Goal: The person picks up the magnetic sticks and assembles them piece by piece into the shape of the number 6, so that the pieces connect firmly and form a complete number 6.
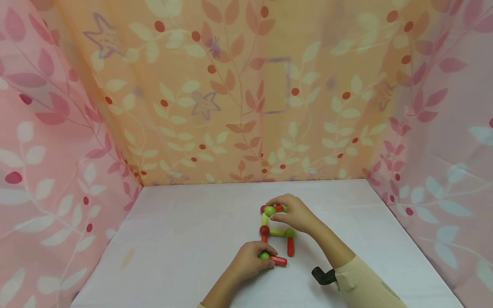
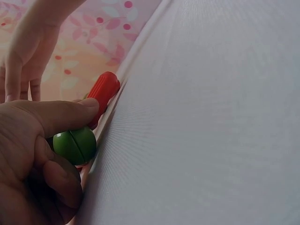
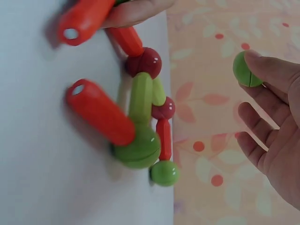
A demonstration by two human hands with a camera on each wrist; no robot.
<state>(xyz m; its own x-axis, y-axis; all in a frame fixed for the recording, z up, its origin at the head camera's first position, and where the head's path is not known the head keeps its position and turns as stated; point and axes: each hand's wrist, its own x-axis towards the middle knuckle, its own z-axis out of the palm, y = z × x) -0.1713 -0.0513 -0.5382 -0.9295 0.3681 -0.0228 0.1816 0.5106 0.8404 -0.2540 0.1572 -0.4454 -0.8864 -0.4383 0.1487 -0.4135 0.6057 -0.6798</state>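
Note:
Toy magnetic rods and balls form a branching frame on the white table. My left hand (image 1: 250, 259) grips its near green ball (image 1: 263, 255), the thumb by a red rod (image 1: 279, 260) that points right. My right hand (image 1: 294, 214) pinches a loose green ball (image 3: 247, 69) between thumb and fingers, raised above the frame's far end. In the right wrist view a yellow-green rod (image 3: 141, 96) joins a dark red ball (image 3: 145, 63) to a green ball (image 3: 140, 147), from which another red rod (image 3: 101, 112) sticks out. Farther off, a second red ball (image 3: 165, 108) links by red rod to a green ball (image 3: 165, 173).
The white tabletop (image 1: 173, 239) extends around the frame. An orange patterned cloth (image 1: 239, 141) hangs along its back edge, with pink patterned cloths at both sides. A black angled piece (image 1: 322, 276) juts from the right sleeve (image 1: 366, 282).

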